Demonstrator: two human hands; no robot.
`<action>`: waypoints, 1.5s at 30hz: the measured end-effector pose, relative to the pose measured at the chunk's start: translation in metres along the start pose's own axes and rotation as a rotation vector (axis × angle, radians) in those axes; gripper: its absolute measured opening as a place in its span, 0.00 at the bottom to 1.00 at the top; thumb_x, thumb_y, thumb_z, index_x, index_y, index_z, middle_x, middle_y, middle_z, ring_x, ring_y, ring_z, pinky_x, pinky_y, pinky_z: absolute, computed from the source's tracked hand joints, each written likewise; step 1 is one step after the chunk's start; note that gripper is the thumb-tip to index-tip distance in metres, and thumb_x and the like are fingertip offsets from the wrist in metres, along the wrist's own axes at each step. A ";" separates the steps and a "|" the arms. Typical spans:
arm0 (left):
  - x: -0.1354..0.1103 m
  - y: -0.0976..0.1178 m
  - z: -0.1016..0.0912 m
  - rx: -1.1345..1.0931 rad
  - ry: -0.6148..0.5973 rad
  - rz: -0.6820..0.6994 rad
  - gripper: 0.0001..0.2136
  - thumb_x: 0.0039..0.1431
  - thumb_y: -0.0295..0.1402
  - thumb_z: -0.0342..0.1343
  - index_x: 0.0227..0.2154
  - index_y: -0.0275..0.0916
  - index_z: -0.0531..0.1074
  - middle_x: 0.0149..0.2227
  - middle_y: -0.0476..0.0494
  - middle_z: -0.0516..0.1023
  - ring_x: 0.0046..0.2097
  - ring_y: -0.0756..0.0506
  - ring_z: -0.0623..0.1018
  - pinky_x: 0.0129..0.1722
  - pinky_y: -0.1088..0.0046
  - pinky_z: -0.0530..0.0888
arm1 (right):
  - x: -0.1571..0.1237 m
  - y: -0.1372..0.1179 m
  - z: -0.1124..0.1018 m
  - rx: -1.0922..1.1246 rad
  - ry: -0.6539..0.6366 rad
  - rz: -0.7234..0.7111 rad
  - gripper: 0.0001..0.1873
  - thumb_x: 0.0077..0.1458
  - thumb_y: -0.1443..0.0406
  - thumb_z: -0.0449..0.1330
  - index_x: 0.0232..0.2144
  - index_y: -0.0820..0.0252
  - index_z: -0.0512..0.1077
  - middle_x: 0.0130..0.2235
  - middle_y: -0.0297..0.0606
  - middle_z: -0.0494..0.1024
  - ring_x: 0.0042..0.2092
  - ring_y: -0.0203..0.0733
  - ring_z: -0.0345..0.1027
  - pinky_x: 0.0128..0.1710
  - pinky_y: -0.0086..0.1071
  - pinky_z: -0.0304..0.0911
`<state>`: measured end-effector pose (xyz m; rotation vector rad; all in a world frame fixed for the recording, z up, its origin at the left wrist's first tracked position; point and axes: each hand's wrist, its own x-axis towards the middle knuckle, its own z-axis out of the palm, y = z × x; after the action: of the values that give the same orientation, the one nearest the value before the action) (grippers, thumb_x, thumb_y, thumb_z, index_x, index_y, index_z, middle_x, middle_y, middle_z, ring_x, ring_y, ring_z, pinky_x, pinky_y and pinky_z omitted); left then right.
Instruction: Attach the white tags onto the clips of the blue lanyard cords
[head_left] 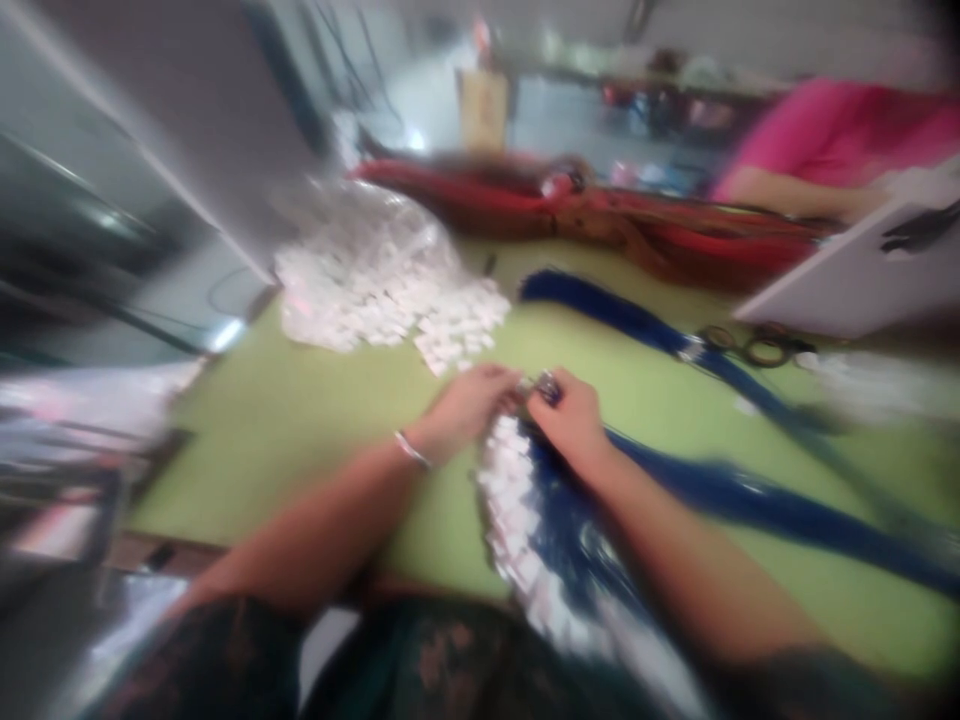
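two hands pinch a small shiny piece

the fingers (501, 385) of both hands look curled shut around a small shiny piece (546, 385). the picture is blurry, so i cannot tell what the piece is. the left hand (469, 405) and the right hand (574, 420) touch at the tips, likely because the piece is so small that it takes both to hold it.

the piece sits at the top end of a blue bundle (570, 510) that runs down toward the person's lap. white bits (510, 490) line its left side.

it all rests on a green counter (300, 420). a pile of white pieces (390, 290) lies just past the left hand, probably to stay in easy reach. a long blue strap (750, 500) stretches off to the right. scissors (757, 345) lie past it. red straps (600, 215) lie at the far edge, near another person's pink sleeve (840, 130).
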<state>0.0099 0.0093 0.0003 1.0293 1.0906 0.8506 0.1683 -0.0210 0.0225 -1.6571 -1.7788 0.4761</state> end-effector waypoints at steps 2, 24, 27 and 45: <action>-0.001 -0.002 0.002 0.069 0.017 0.022 0.13 0.55 0.43 0.60 0.31 0.37 0.73 0.25 0.44 0.76 0.25 0.52 0.71 0.24 0.74 0.67 | 0.000 -0.001 0.000 -0.021 -0.009 0.006 0.07 0.48 0.62 0.55 0.21 0.56 0.64 0.22 0.32 0.69 0.25 0.36 0.58 0.27 0.30 0.52; -0.021 0.015 0.008 0.575 -0.165 0.216 0.07 0.54 0.37 0.58 0.29 0.39 0.77 0.28 0.47 0.78 0.28 0.50 0.74 0.28 0.74 0.69 | 0.020 0.003 -0.011 0.379 -0.063 0.167 0.09 0.45 0.60 0.60 0.25 0.60 0.75 0.23 0.35 0.76 0.27 0.39 0.67 0.28 0.31 0.61; -0.020 0.026 -0.003 0.807 -0.123 0.341 0.09 0.58 0.36 0.54 0.28 0.40 0.78 0.30 0.45 0.78 0.30 0.49 0.74 0.33 0.71 0.70 | 0.019 -0.001 -0.013 0.480 -0.073 0.208 0.12 0.42 0.61 0.62 0.31 0.60 0.75 0.25 0.36 0.77 0.27 0.39 0.68 0.30 0.32 0.62; 0.001 0.014 -0.025 0.620 0.147 0.305 0.13 0.58 0.36 0.56 0.43 0.37 0.77 0.35 0.42 0.80 0.34 0.47 0.76 0.38 0.68 0.74 | 0.017 -0.006 -0.011 0.336 -0.070 0.128 0.07 0.41 0.61 0.56 0.19 0.59 0.67 0.21 0.30 0.65 0.27 0.35 0.57 0.27 0.29 0.54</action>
<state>-0.0144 0.0206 0.0105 1.7027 1.3864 0.8548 0.1712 -0.0070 0.0383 -1.5345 -1.5454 0.8499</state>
